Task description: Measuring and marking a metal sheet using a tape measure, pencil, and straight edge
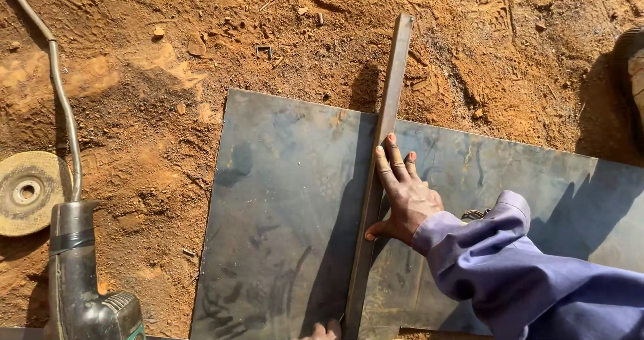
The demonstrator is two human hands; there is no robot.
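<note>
On steel sheet (282,219) over red dirt, right hand (402,192) spread flat, pinning straight steel bar (379,172) as a guide. Left hand (323,330) barely visible at bar's near end; grip impossible to tell.

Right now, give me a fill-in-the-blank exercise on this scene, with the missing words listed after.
1. The hand in the purple sleeve presses a long metal ____ flat.
2. That piece lies across a dark steel sheet resting on the reddish ____.
3. The round grinding disc lies ____ of the sheet in the picture.
4. Fingertips of the other hand touch the piece at the ____ edge of the picture.

Missing words: bar; dirt; left; bottom
</note>
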